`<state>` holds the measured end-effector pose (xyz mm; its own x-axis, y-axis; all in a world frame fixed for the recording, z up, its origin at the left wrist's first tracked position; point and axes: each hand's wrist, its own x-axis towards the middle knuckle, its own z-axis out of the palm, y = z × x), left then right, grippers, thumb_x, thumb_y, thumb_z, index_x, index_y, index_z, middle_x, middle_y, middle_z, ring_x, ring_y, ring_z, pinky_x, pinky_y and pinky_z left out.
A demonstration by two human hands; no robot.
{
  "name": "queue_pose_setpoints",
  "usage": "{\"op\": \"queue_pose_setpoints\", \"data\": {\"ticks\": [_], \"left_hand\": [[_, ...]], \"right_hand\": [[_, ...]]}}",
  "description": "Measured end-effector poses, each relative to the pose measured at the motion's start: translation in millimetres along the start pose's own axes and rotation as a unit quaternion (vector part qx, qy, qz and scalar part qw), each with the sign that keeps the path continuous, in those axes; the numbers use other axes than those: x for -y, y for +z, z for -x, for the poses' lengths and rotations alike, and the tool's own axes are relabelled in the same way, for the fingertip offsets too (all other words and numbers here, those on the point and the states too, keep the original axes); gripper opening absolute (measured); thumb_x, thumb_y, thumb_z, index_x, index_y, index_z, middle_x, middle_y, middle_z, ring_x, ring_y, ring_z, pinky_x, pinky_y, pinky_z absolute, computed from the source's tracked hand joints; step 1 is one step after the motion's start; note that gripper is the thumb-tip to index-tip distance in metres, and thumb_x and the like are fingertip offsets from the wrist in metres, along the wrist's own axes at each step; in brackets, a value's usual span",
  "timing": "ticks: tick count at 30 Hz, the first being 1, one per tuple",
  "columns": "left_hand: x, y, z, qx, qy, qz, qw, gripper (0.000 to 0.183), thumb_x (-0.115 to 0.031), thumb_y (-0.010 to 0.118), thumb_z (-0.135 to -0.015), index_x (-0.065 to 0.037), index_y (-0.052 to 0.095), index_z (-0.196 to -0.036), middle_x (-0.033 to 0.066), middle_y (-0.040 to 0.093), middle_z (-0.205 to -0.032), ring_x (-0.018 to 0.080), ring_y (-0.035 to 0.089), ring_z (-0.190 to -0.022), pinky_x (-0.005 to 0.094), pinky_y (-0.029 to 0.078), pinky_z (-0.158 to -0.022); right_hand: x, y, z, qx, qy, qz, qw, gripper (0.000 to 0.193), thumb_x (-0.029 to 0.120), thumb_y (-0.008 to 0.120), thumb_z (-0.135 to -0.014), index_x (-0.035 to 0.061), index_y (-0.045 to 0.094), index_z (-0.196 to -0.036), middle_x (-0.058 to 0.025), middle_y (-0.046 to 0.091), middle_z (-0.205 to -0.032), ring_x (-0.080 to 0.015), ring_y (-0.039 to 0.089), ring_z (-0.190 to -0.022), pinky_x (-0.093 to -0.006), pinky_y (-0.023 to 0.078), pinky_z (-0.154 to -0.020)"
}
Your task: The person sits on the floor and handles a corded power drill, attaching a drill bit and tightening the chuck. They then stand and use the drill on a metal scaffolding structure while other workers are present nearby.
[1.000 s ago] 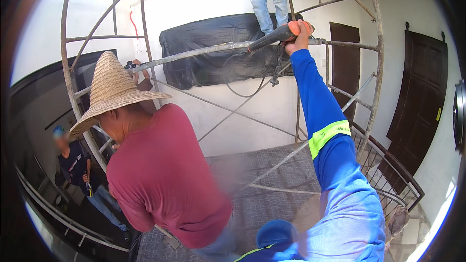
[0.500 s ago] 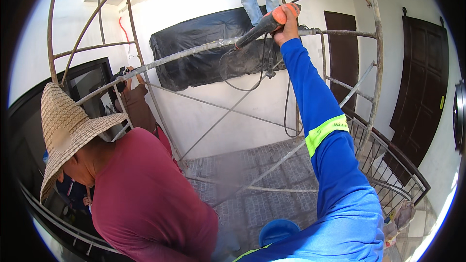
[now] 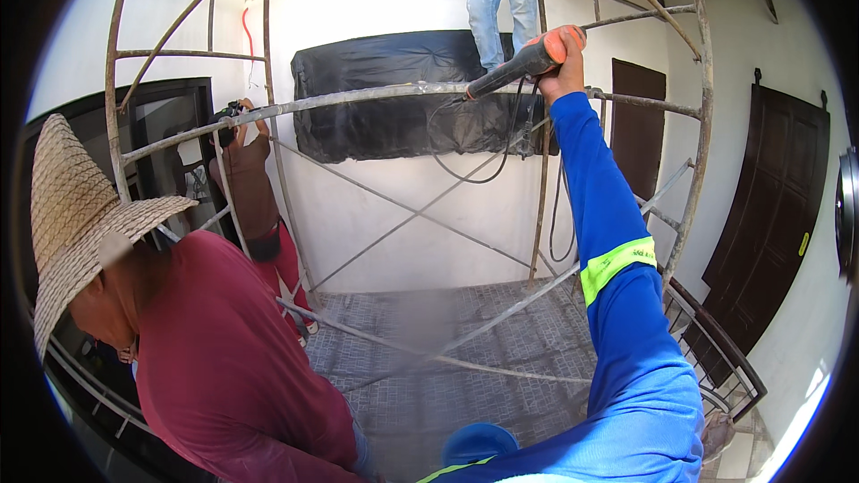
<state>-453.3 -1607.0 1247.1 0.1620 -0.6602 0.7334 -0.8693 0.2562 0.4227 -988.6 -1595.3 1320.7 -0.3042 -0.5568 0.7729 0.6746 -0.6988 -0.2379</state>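
Observation:
My right hand is raised at the end of my outstretched blue-sleeved arm, its fingers wrapped around the orange end of a corded power tool. The tool's dark, tapered body points left and slightly down, in front of a horizontal scaffold pipe. A black cord loops below it. Its working end is hidden, so I cannot tell its exact kind. Just beyond the tool are the legs of a person in pale jeans, standing higher up. My left hand is out of view.
A co-worker in a straw hat and maroon shirt bends close on my left. Another person stands behind the scaffold, holding up a camera. Black plastic sheeting covers part of the wall. A blue basin is below; a railing stands right.
The view has shifted, and the wall, scaffold and tool appear lower and farther right. The straw-hatted co-worker appears farther left. My right hand keeps its grip on the tool.

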Motion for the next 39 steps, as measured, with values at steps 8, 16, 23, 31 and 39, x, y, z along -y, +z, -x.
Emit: {"op": "queue_pose_setpoints", "data": {"ticks": [8, 16, 23, 31, 39], "left_hand": [[-5.7, 3.8, 1.2, 0.010, 0.013, 0.011, 1.000, 0.047, -0.024, 0.066, -0.093, -0.006, 0.047, -0.133, 0.0128, 0.067, -0.108, 0.0227, 0.065, -0.095, 0.0376, 0.051, -0.079], [-21.0, -5.0, 69.3, 0.013, 0.101, 0.128, 0.987, 0.050, -0.024, 0.066, -0.093, -0.005, 0.045, -0.135, 0.0133, 0.067, -0.110, 0.0227, 0.065, -0.098, 0.0374, 0.051, -0.082], [15.9, -2.1, 269.4, 0.197, 0.070, 0.236, 0.949, 0.053, -0.023, 0.066, -0.094, -0.005, 0.043, -0.138, 0.0137, 0.066, -0.112, 0.0227, 0.064, -0.101, 0.0372, 0.050, -0.084], [101.9, 36.6, 471.7, 0.351, -0.181, 0.220, 0.892, 0.056, -0.023, 0.066, -0.094, -0.004, 0.041, -0.141, 0.0142, 0.066, -0.115, 0.0227, 0.064, -0.104, 0.0370, 0.050, -0.087], [177.7, 100.8, 576.7, 0.434, -0.322, 0.175, 0.823, 0.059, -0.023, 0.066, -0.094, -0.004, 0.039, -0.143, 0.0147, 0.066, -0.118, 0.0227, 0.063, -0.107, 0.0367, 0.050, -0.089]], "right_hand": [[9.7, 11.4, 17.0, 0.106, -0.116, 0.249, 0.956, 0.031, 0.018, 0.051, -0.101, -0.0006, 0.048, -0.125, -0.0112, 0.061, -0.111, -0.0186, 0.061, -0.099, -0.0328, 0.054, -0.086], [7.8, 32.8, 20.9, 0.043, -0.058, 0.134, 0.988, 0.034, 0.025, 0.068, -0.088, 0.0074, 0.052, -0.111, -0.0108, 0.064, -0.094, -0.0259, 0.065, -0.088, -0.0443, 0.055, -0.083], [-5.5, 89.8, 23.5, 0.054, -0.011, -0.006, 0.998, 0.029, 0.028, 0.069, -0.087, 0.0102, 0.055, -0.104, -0.0100, 0.065, -0.093, -0.0275, 0.068, -0.086, -0.0518, 0.057, -0.080], [-48.2, 154.7, 25.3, 0.121, -0.048, -0.083, 0.988, 0.037, 0.027, 0.070, -0.085, 0.0159, 0.058, -0.118, -0.0054, 0.062, -0.108, -0.0199, 0.062, -0.101, -0.0367, 0.052, -0.087], [-39.0, 156.1, 12.8, 0.110, -0.038, -0.069, 0.991, 0.031, 0.026, 0.071, -0.085, 0.0128, 0.056, -0.108, -0.0052, 0.063, -0.097, -0.0222, 0.066, -0.088, -0.0451, 0.056, -0.081]]}}
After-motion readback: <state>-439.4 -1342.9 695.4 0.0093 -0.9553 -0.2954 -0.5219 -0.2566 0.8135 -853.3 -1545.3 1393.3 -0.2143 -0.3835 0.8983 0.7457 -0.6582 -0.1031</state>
